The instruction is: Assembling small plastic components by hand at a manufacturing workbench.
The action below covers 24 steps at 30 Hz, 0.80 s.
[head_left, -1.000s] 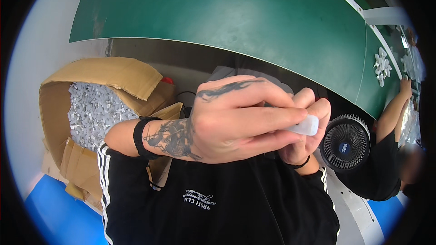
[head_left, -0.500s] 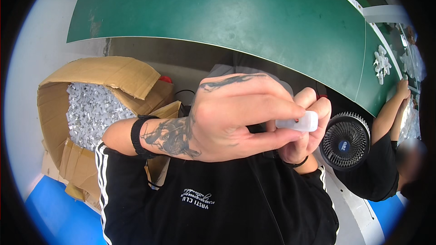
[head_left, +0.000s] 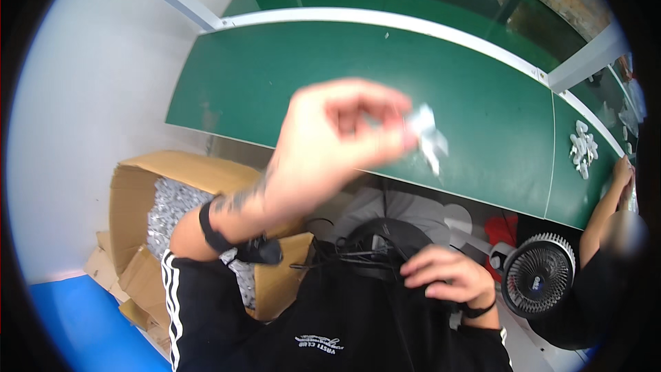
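Note:
My left hand [head_left: 330, 131], smeared by motion, is raised over the near edge of the green table [head_left: 275, 83]. Its thumb and fingertips close on small whitish plastic pieces [head_left: 427, 134], which are too blurred to count or make out in shape. Lower down on the right, in front of my black shirt, my right hand [head_left: 451, 275] has its fingers loosely bent and apart, with nothing visible in them. Black cables [head_left: 372, 255] lie just beyond it.
A cardboard box [head_left: 131, 200] full of small grey-white plastic pieces [head_left: 169, 210] stands at left. A black fan [head_left: 537, 275] is at right. Beyond it, another person's hand [head_left: 623, 172] is near a pile of white pieces [head_left: 583, 148]. A white rail [head_left: 385, 21] borders the table's far side.
My hands, together around a small white plastic piece before, have parted. The left has moved up over the table with whitish pieces; the right has dropped lower. The view has tilted further up.

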Available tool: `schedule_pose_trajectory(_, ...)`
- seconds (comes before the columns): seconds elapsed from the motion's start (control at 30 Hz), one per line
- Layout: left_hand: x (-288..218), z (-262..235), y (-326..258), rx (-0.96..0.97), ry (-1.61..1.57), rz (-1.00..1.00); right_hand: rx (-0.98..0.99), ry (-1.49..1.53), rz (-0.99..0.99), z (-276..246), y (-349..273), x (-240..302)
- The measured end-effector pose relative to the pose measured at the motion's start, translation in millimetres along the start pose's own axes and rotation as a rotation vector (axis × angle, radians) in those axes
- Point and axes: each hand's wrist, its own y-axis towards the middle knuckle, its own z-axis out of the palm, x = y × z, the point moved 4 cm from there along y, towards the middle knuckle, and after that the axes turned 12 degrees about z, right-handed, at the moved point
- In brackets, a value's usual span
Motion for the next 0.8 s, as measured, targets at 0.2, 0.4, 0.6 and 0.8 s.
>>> schedule_pose_trajectory(0.2,49.8,-59.6,207.8,-0.189,0.252,0.078,0.154,-0.114,0.139,38.1,-16.4,-3.9)
schedule_pose_trajectory(0.4,134.9,-149.7,334.0,-0.417,0.060,0.012,-0.135,-0.190,0.348,65.0,-38.7,-9.9)
schedule_pose_trajectory(0.6,169.5,-116.1,312.7,-0.400,0.293,-0.085,-0.424,-0.212,0.259,83.6,-62.8,-15.7)
schedule_pose_trajectory(0.8,82.7,43.9,154.9,0.375,0.865,0.495,-0.406,-0.188,0.185,88.2,-78.8,-27.5)
